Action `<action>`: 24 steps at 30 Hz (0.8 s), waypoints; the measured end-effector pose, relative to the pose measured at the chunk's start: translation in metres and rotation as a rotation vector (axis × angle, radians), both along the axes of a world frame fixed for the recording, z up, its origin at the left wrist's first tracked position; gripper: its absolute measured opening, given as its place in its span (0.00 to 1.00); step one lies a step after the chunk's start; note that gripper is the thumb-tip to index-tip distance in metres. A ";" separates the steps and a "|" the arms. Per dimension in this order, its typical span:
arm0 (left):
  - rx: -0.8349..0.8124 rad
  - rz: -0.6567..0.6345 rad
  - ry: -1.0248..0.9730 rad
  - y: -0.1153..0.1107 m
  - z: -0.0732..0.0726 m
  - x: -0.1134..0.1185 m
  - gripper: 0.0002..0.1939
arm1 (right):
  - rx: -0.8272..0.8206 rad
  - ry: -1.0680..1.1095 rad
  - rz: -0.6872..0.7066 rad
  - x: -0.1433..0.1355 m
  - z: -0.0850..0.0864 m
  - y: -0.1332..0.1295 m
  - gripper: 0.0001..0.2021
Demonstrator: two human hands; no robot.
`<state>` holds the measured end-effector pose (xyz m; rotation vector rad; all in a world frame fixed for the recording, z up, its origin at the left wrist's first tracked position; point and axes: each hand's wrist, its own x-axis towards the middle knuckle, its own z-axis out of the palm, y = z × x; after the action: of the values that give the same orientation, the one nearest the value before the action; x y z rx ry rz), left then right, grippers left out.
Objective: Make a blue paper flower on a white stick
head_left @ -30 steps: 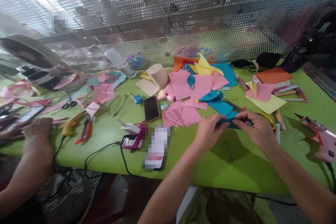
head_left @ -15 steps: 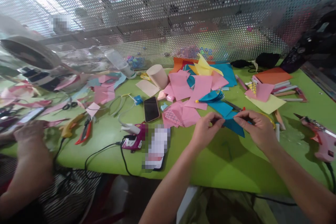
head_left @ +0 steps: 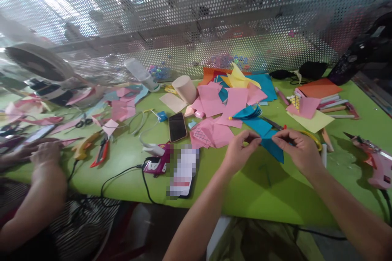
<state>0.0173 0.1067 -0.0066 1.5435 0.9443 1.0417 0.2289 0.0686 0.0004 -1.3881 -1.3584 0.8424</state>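
From where I stand, the phone with a lit screen (head_left: 183, 173) lies closest to the near edge of the green tabletop (head_left: 220, 195), with a purple power strip (head_left: 155, 166) just to its left. To the right, over the near half of the tabletop, a person holds a small blue piece (head_left: 275, 150) in the air between both hands. The left hand (head_left: 240, 153) pinches its left side between thumb and fingertips; the right hand (head_left: 296, 151) pinches the opposite side the same way. The piece is stretched between them, one pointed corner hanging down.

A pink glue gun (head_left: 378, 163) rests by the right edge. Toward the left edge are a co-worker's hand (head_left: 45, 153), a yellow glue gun (head_left: 86, 147) and red-handled pliers (head_left: 101, 153).

Beyond the hands, a fanned blue bundle (head_left: 246, 112) with a yellow tip lies on pink sheets (head_left: 210, 100). Left of these are a dark phone (head_left: 177, 127) and, farther back, a pale roll (head_left: 184, 89) on its side. A white bottle (head_left: 139, 72) leans near the far edge, before a perforated screen (head_left: 183, 20).
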 end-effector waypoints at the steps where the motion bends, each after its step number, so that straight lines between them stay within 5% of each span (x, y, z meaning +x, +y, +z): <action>1: 0.016 0.009 0.012 0.000 0.000 0.000 0.10 | -0.009 0.013 0.012 0.000 0.000 0.000 0.15; 12: -0.151 -0.090 -0.032 0.000 -0.003 0.005 0.18 | -0.023 0.001 0.024 0.000 -0.002 0.001 0.16; 19: -0.236 0.073 -0.120 0.003 -0.008 0.006 0.20 | -0.161 0.081 0.203 -0.003 -0.017 0.003 0.22; 24: -0.325 0.008 -0.274 0.005 -0.012 0.011 0.28 | -0.169 0.057 0.135 -0.005 -0.021 0.005 0.28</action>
<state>0.0283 0.1117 -0.0182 1.1000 0.8779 1.0182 0.2240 0.0740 -0.0203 -1.4006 -1.3747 1.0996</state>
